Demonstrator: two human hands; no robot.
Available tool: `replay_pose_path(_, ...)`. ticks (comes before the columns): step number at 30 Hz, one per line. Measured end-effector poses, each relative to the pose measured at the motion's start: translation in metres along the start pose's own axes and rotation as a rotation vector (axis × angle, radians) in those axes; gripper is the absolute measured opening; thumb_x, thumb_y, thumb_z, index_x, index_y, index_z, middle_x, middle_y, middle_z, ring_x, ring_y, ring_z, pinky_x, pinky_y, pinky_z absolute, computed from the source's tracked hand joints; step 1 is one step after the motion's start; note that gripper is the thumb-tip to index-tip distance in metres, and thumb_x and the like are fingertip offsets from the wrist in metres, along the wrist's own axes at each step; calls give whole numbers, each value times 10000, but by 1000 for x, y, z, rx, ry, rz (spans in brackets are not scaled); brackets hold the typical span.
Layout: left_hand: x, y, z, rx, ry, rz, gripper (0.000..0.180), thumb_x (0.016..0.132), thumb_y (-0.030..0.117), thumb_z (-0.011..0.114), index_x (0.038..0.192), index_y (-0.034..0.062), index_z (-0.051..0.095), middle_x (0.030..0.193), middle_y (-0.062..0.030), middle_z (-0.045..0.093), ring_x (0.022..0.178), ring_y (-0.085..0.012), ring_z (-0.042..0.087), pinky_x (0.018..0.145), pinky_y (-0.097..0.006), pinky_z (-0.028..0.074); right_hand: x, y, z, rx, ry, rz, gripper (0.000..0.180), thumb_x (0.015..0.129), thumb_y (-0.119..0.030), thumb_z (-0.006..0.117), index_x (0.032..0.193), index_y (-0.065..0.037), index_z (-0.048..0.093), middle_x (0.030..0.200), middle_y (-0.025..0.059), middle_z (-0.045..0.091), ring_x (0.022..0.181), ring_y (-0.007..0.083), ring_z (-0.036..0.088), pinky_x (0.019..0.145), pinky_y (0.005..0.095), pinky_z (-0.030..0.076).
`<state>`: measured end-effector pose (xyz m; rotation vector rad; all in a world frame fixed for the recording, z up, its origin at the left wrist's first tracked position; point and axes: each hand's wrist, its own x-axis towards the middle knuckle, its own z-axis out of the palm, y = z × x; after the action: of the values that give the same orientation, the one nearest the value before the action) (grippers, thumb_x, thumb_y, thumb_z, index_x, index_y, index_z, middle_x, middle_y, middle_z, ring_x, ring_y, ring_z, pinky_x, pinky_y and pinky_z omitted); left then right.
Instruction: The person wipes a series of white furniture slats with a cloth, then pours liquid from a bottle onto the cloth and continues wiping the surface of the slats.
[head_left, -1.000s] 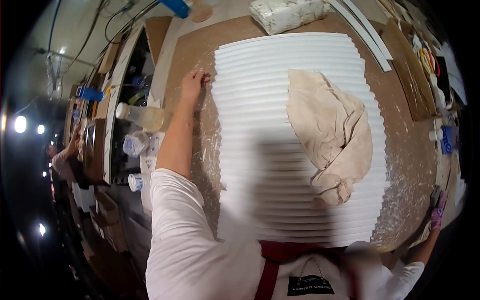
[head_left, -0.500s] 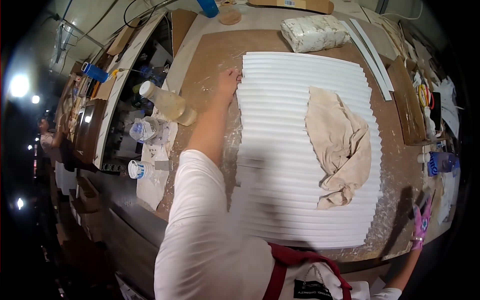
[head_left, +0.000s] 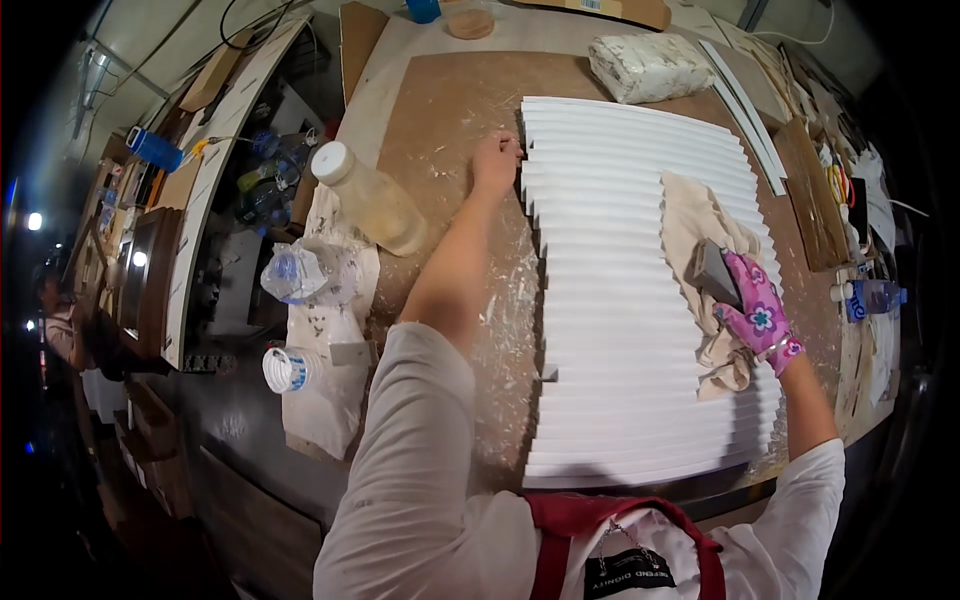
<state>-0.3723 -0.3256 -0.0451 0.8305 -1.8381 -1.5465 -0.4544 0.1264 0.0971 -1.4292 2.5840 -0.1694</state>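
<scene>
White strips [head_left: 610, 270] lie side by side in a broad ridged stack across the brown board. My bare left hand [head_left: 497, 163] is at the left ends of the far strips, fingers bent together against that edge; what they pinch, if anything, is hidden. A pink flowered glove covers my right hand [head_left: 757, 312], which grips a grey sanding block [head_left: 715, 272]. This block is over the crumpled beige cloth [head_left: 690, 215] on the right half of the strips. Part of the cloth is hidden beneath the glove and block.
Left of my forearm a bottle of cloudy liquid [head_left: 372, 205] leans over; beside it are a crumpled clear bottle [head_left: 295, 272] and a cut white cup [head_left: 290, 370] on a rag [head_left: 325, 410]. A wrapped white bundle [head_left: 650, 68] and long strips [head_left: 745, 115] lie at the far right.
My right hand has come in from the lower right with the grey block, onto the beige cloth. My left hand stays at the strips' left edge. The whole view has shifted slightly.
</scene>
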Motion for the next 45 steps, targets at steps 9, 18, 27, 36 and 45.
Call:
replay_pose_path(9,30,6,17,-217,73,78,283,922,143,547,1154,-16,578,993,-160,678,847,-221,650,753,-315,508,22,-31,-40,136,-78,-7,725,803,-286,683,1417,-55,375,1375,209,423,1284,368,403,1085,398,329)
replay_pose_path(18,60,-15,29,-137,-226,92,469,865,216,617,1239,-56,541,1114,-235,642,1033,-344,623,885,-373,473,239,-70,-17,-58,363,-130,722,813,-405,651,1417,-121,377,1273,263,469,1165,428,468,1013,463,392)
replay_pose_path(27,44,-15,26,-101,-77,106,476,871,230,621,1245,-55,544,1170,-241,618,1083,-359,598,934,-369,450,336,-97,33,-61,355,-252,737,768,-124,710,1419,-223,380,1311,242,430,1177,425,454,1023,457,396)
replay_pose_path(36,40,-1,18,-125,-120,26,451,852,210,651,1217,-45,579,1115,-232,648,1018,-320,639,900,-350,475,376,-97,17,-150,450,-263,618,747,-160,721,1321,-246,507,1203,159,505,1101,347,523,914,461,472)
replay_pose_path(45,38,7,23,-131,-116,-24,421,895,140,626,1253,-64,543,1101,-144,657,942,-170,609,812,-279,478,369,-134,14,-98,403,-278,605,742,-153,725,1314,-210,537,1204,179,506,1094,368,521,974,438,439)
